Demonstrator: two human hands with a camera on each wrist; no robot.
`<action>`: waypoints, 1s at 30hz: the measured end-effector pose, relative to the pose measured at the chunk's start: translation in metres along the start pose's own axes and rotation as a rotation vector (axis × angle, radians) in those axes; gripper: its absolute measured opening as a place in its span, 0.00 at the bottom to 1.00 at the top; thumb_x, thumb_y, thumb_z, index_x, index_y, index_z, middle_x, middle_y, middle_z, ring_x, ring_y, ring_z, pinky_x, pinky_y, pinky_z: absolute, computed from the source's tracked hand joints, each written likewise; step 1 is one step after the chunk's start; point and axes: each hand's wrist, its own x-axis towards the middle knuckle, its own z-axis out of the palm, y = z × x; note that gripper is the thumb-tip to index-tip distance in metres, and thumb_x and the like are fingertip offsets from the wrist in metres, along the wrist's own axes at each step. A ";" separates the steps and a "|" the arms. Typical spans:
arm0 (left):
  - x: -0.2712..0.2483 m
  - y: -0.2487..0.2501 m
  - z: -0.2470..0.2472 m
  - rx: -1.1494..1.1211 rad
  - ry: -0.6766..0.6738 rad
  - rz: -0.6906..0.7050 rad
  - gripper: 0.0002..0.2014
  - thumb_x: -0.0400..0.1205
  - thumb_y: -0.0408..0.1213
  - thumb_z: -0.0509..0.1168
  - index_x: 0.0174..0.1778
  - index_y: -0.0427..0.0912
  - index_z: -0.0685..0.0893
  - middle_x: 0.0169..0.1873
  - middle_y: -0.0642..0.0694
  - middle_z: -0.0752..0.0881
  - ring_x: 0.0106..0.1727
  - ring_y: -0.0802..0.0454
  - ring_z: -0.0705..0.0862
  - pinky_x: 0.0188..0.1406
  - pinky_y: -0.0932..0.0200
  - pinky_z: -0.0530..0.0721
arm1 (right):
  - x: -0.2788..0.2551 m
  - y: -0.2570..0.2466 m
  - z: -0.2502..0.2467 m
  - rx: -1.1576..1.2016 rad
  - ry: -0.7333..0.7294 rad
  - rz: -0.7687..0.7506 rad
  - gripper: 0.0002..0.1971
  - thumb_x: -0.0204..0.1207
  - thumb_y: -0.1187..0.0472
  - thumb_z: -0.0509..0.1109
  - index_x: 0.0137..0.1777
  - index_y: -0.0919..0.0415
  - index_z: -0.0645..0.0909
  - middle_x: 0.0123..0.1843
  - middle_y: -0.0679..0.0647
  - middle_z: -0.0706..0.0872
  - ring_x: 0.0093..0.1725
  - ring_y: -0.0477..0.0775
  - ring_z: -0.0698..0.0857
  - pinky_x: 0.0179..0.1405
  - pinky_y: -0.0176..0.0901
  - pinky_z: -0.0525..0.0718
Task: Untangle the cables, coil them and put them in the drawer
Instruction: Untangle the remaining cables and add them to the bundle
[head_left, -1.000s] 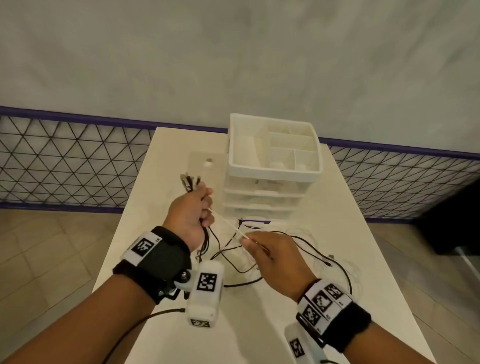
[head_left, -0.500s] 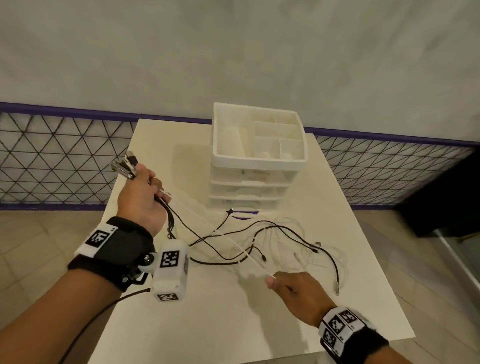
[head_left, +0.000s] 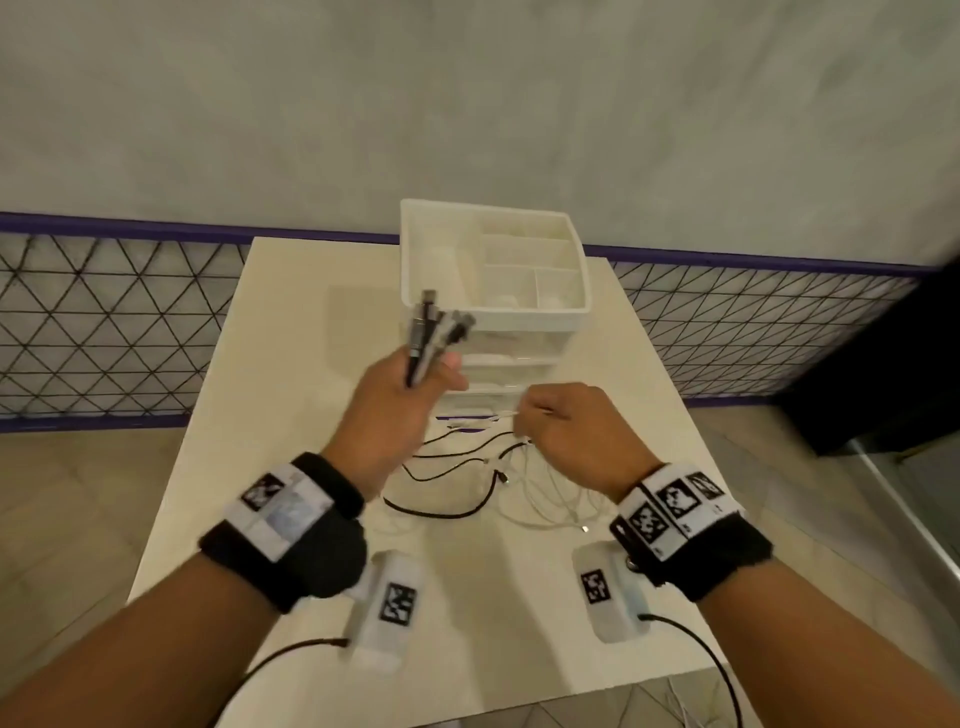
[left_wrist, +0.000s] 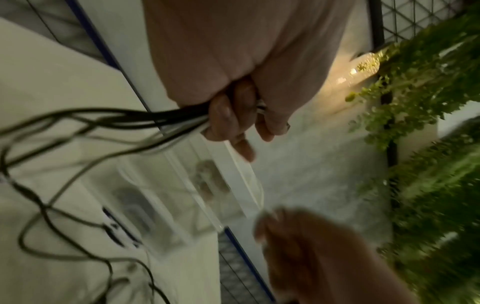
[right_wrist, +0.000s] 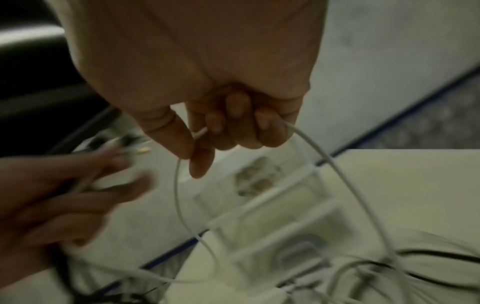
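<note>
My left hand (head_left: 410, 395) grips a bundle of cable ends (head_left: 434, 332), black and white, whose plugs stick up in front of the drawer unit (head_left: 493, 291). In the left wrist view the fingers (left_wrist: 226, 119) curl round the black cables (left_wrist: 109, 117) that trail down to the table. My right hand (head_left: 561, 426) pinches a white cable (right_wrist: 335, 170) between thumb and fingers, just right of the left hand. Loose black cables (head_left: 441, 512) and white cables (head_left: 545, 509) lie tangled on the table (head_left: 270, 415) below both hands.
The white drawer unit has an open compartment tray on top and shut drawers below. A wire mesh fence (head_left: 104, 332) with a purple rail runs behind the table. Green plants (left_wrist: 428, 144) hang at the side. A dark object (head_left: 883, 364) stands to the right.
My left hand swung from the far left back to the middle and rose with the plug bundle. My right hand moved up from the table's front, now beside the left hand.
</note>
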 end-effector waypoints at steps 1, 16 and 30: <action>-0.003 0.003 0.012 0.031 -0.033 0.012 0.14 0.86 0.48 0.64 0.51 0.42 0.89 0.22 0.61 0.81 0.17 0.67 0.74 0.23 0.62 0.69 | 0.002 -0.014 0.003 -0.030 -0.007 -0.064 0.15 0.74 0.56 0.67 0.26 0.44 0.81 0.24 0.41 0.79 0.28 0.42 0.76 0.32 0.42 0.76; 0.024 -0.007 -0.041 0.018 0.237 -0.020 0.09 0.87 0.49 0.61 0.49 0.50 0.83 0.32 0.49 0.78 0.28 0.52 0.70 0.28 0.55 0.67 | -0.001 0.136 -0.024 0.202 0.235 0.277 0.07 0.72 0.48 0.81 0.42 0.49 0.89 0.31 0.46 0.84 0.32 0.47 0.81 0.37 0.42 0.79; 0.000 -0.045 0.003 0.147 0.049 -0.094 0.12 0.88 0.47 0.61 0.45 0.50 0.88 0.34 0.47 0.83 0.26 0.53 0.69 0.27 0.56 0.68 | -0.056 0.197 0.066 -0.261 -0.144 0.663 0.14 0.80 0.49 0.68 0.53 0.60 0.84 0.56 0.60 0.91 0.57 0.61 0.88 0.52 0.44 0.83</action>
